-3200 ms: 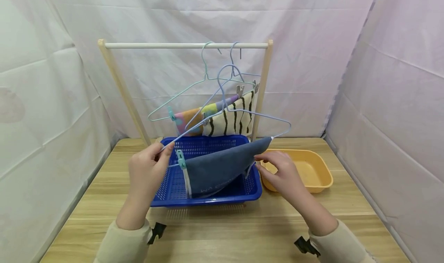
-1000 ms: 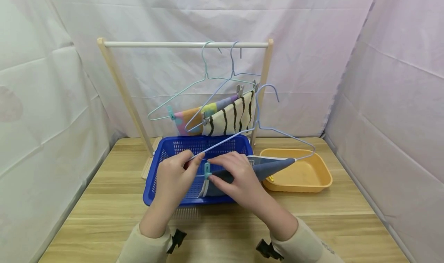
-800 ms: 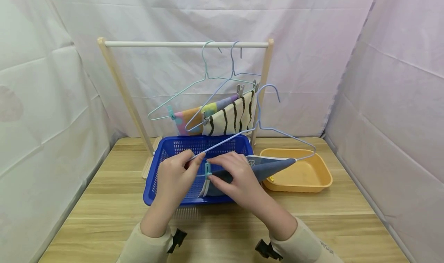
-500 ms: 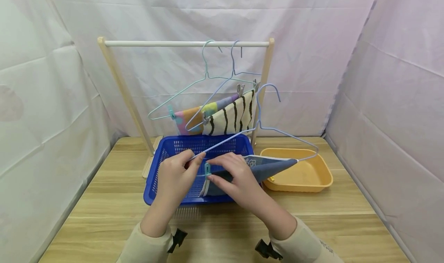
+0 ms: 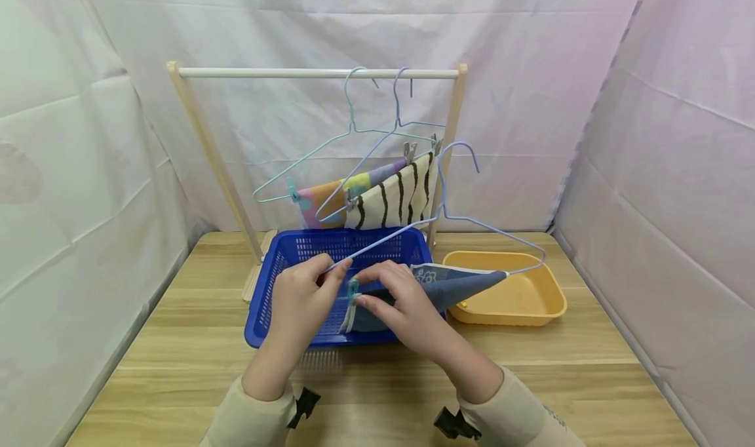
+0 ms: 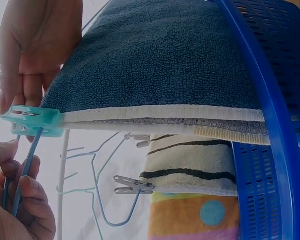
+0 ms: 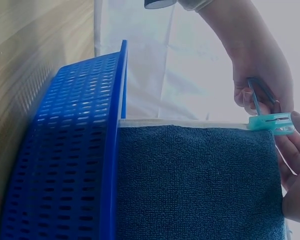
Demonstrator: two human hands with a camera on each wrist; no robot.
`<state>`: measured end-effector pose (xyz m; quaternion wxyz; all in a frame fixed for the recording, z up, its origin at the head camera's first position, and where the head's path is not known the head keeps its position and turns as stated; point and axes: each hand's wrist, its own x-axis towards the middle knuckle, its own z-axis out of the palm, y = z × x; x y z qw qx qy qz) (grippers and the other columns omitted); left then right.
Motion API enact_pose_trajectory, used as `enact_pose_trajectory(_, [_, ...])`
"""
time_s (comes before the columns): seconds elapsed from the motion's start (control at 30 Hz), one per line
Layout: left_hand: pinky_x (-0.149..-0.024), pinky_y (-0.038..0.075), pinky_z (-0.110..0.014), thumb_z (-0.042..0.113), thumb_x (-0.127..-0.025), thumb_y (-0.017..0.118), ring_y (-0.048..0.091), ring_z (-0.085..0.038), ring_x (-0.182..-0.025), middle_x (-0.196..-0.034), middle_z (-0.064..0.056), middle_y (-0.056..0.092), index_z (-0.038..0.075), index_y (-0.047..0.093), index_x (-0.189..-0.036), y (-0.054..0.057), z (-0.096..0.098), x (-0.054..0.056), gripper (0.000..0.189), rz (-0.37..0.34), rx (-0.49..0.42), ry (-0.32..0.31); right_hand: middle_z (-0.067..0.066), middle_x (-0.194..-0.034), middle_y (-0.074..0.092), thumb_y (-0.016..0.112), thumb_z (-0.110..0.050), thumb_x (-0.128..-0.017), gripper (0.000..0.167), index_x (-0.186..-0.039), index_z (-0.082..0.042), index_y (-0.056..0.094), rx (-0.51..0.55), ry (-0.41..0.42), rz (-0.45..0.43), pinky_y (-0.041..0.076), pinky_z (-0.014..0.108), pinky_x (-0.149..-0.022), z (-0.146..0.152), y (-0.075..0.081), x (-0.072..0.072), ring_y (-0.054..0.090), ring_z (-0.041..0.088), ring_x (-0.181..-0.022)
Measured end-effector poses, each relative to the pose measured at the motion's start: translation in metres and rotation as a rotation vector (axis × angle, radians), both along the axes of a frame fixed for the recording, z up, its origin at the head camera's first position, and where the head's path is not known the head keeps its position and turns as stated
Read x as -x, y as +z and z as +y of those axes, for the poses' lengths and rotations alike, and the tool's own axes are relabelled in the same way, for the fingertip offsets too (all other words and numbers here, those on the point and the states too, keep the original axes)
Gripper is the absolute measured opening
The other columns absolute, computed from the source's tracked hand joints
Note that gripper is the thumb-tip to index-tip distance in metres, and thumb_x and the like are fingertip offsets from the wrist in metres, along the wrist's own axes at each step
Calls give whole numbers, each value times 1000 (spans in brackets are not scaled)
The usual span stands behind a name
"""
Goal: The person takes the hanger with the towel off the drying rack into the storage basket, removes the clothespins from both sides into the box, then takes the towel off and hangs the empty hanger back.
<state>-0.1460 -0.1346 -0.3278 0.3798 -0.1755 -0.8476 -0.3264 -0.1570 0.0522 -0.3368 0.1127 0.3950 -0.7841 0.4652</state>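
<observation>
A blue wire hanger (image 5: 392, 236) is tilted over the blue basket (image 5: 253, 326), its hook up and loose in the air. My left hand (image 5: 302, 297) grips the hanger's left end. A folded dark blue towel (image 7: 200, 175) with white edging lies over the hanger's lower bar and droops into the basket. At the towel's left edge sits a teal clothespin (image 6: 32, 117), clipped across bar and cloth. My right hand (image 5: 407, 309) pinches this clothespin between thumb and index finger, covering part of the towel. The hanger's right end reaches over the yellow tray (image 5: 507, 299).
Behind the basket stands a drying rack (image 5: 265, 73) of wood with a white rail. Two hangers hang from it, one with a multicoloured towel (image 5: 321, 201), the other with a black-striped cream towel (image 5: 392, 201). Something small and yellow (image 5: 463, 303) lies in the tray.
Over about three seconds, the hanger and towel shifted right and the left hand moved with them. The right hand went from the towel's right end to the clothespin. Lately almost everything is still.
</observation>
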Motion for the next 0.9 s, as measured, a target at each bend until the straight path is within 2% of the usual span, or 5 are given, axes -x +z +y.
enact_pose_trajectory(0.2, [-41, 23, -23, 17, -87, 75, 28, -4, -44, -52, 10, 32, 16, 44, -58, -2, 1, 0, 42, 2, -1, 0, -6, -106, 61, 64, -17, -96, 16, -111, -13, 64, 27, -4, -110, 43, 44, -88, 2, -1, 0, 53, 13, -102])
enact_pose_trajectory(0.4, [-41, 24, -23, 18, -87, 75, 29, -5, -44, -52, 10, 32, 15, 45, -58, -4, 1, 1, 42, 3, -1, 0, -5, -104, 61, 64, -15, -96, 14, -109, -13, 64, 48, -33, -174, 48, 37, -86, 3, -2, -1, 55, 13, -101])
enact_pose_trajectory(0.9, [-41, 24, -23, 18, -87, 75, 28, -4, -44, -52, 10, 31, 16, 44, -58, -4, 2, 0, 43, 2, -1, -3, 0, -102, 64, 64, -6, -94, 9, -103, -9, 61, 148, -2, -147, 49, 41, -82, 3, -5, 0, 59, 17, -98])
